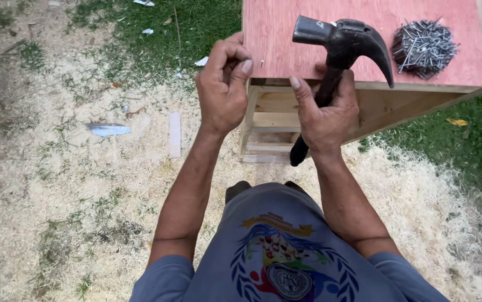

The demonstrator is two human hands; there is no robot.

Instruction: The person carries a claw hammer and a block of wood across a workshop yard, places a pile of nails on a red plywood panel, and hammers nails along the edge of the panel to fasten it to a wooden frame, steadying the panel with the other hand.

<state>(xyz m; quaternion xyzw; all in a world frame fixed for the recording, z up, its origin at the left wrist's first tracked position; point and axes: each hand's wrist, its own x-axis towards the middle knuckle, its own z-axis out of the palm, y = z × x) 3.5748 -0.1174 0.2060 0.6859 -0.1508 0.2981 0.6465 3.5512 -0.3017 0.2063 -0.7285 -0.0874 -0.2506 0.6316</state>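
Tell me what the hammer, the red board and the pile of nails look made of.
Hammer: dark, dull metal head, likely steel; dark handle, material unclear.
Red board: looks like plywood, matte reddish face with faint grain, pale edge.
Pile of nails: grey shiny metal, probably steel wire.

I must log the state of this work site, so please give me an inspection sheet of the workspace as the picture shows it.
Surface: red plywood panel topping a wooden frame.
Job's things: claw hammer; small nail standing on the panel; pile of nails.
Clutter: wood offcut, pale scrap.
Grippers: left hand pinches by the nail; right hand grips the hammer handle.
Cables: nothing seen.
Surroundings: sawdust, grass.
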